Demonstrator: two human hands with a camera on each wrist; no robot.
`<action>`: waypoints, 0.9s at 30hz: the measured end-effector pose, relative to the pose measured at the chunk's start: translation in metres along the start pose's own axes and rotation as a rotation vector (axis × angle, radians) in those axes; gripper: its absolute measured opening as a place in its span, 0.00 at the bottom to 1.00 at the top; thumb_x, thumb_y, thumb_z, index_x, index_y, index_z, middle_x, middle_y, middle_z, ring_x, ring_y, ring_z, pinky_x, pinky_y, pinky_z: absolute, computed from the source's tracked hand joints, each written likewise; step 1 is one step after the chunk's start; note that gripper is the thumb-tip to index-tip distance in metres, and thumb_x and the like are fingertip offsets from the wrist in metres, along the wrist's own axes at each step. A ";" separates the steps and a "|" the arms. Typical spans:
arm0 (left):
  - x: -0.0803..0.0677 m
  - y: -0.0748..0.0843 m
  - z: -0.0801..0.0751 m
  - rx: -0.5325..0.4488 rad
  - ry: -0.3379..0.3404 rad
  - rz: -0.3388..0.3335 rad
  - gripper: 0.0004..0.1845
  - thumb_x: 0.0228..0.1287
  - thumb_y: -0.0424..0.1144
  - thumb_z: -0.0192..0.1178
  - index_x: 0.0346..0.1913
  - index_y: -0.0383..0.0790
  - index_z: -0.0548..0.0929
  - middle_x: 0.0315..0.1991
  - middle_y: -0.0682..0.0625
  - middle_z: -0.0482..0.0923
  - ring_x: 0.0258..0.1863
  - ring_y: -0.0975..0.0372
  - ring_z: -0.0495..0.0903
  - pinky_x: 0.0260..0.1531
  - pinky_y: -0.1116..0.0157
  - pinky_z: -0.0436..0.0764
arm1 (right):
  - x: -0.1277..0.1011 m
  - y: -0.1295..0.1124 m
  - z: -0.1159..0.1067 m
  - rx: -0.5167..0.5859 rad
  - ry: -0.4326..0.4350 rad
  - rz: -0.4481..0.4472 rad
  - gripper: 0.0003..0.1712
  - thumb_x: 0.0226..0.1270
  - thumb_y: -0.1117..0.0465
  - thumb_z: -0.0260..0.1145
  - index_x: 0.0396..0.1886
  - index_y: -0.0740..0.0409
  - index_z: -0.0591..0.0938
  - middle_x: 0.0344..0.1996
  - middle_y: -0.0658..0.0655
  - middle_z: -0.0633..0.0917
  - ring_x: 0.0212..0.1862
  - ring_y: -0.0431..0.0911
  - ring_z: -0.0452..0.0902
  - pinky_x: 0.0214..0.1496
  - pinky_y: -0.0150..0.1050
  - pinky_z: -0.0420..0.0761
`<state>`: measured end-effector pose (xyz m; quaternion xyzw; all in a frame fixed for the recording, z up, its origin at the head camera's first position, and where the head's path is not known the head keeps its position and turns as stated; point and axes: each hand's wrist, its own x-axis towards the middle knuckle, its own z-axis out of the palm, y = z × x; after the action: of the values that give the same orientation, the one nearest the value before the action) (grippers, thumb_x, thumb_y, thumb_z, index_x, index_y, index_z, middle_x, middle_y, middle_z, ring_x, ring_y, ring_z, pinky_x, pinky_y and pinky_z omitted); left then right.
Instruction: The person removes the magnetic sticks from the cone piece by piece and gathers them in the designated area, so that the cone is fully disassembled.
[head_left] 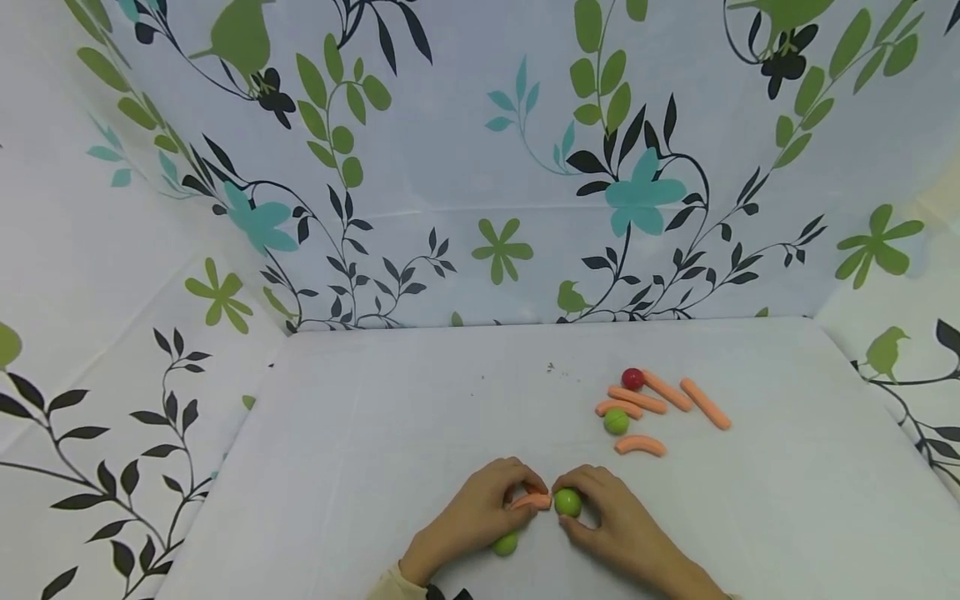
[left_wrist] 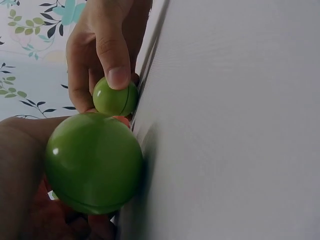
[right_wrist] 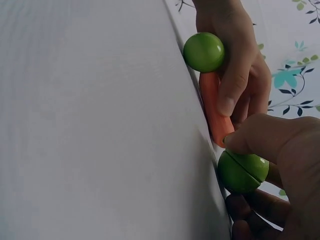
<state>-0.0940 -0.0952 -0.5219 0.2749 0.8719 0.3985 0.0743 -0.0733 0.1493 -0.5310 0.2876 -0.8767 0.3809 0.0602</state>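
Note:
My left hand (head_left: 480, 507) pinches an orange stick (head_left: 534, 502) lying on the white table. At the stick's right end, a glossy green ball (head_left: 567, 502) is held between the thumb and fingers of my right hand (head_left: 618, 521). A dark seam runs across this ball (right_wrist: 243, 171) in the right wrist view. Beside the stick's other end, under the left palm, sits a second green ball (head_left: 505, 544), which looms large as the nearer ball (left_wrist: 94, 163) in the left wrist view. Left fingers partly cover the stick (right_wrist: 216, 107). Whether stick and held ball touch, I cannot tell.
Farther back on the right lie a red ball (head_left: 633, 379), another green ball (head_left: 617, 421) and several orange sticks (head_left: 637, 399), some curved like the arched piece (head_left: 640, 446). Patterned cloth (head_left: 420, 167) rises behind the white table (head_left: 375, 417) and at its sides.

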 end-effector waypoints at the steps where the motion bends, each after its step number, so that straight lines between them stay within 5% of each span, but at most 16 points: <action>1: 0.001 0.000 0.000 0.001 -0.001 0.000 0.08 0.69 0.44 0.69 0.48 0.55 0.87 0.38 0.62 0.81 0.29 0.74 0.68 0.31 0.78 0.70 | 0.000 0.000 -0.001 0.005 -0.005 0.012 0.23 0.57 0.63 0.79 0.51 0.42 0.83 0.47 0.34 0.83 0.48 0.31 0.76 0.52 0.35 0.80; 14: 0.004 0.006 -0.008 -0.022 -0.017 -0.020 0.11 0.72 0.53 0.65 0.49 0.53 0.86 0.36 0.61 0.79 0.28 0.72 0.69 0.30 0.76 0.70 | 0.005 -0.004 -0.012 0.038 -0.021 0.080 0.21 0.61 0.62 0.79 0.52 0.46 0.84 0.46 0.35 0.83 0.47 0.29 0.77 0.54 0.33 0.81; 27: -0.008 0.017 -0.007 0.174 -0.054 0.002 0.12 0.77 0.51 0.60 0.54 0.53 0.85 0.46 0.61 0.81 0.39 0.73 0.72 0.40 0.74 0.75 | 0.013 0.008 -0.043 0.003 0.109 0.074 0.25 0.58 0.69 0.79 0.54 0.55 0.83 0.42 0.42 0.84 0.42 0.32 0.78 0.41 0.33 0.84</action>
<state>-0.0827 -0.0945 -0.5056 0.2919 0.9005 0.3140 0.0731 -0.0936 0.1780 -0.5012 0.2341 -0.8814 0.3994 0.0934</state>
